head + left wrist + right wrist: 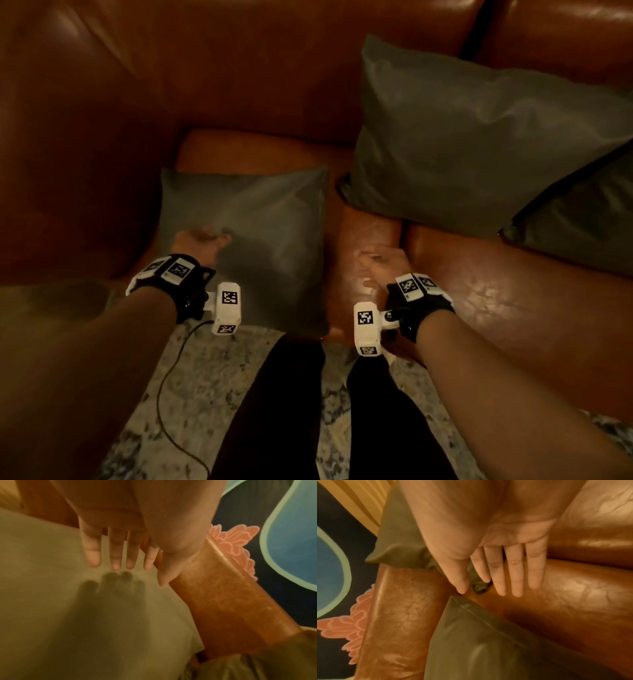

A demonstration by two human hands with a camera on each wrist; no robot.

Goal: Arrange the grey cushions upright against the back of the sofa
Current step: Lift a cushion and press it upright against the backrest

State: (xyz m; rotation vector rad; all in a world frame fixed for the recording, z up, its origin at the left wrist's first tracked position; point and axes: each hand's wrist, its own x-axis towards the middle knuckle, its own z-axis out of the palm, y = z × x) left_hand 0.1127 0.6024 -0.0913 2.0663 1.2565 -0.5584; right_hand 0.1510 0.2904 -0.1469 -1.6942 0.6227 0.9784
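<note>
A grey cushion (260, 240) lies flat on the left seat of the brown leather sofa (239, 85). My left hand (200, 241) hovers over its left part. In the left wrist view this hand (120, 558) has straight fingers and casts a shadow on the cushion (51, 595). A second grey cushion (462, 147) leans on the sofa back at the right, and a third (582, 212) lies beside it. My right hand (376, 263) is open above the bare seat between the cushions. Its fingers (515, 574) are straight, near the flat cushion's corner (488, 649).
The sofa armrest (68, 154) rises at the left. A patterned rug (205, 394) and my dark-trousered legs (274, 411) are in front of the seat edge. A thin black cable (164, 394) hangs from the left wrist. Another grey cushion (397, 534) shows behind the right hand.
</note>
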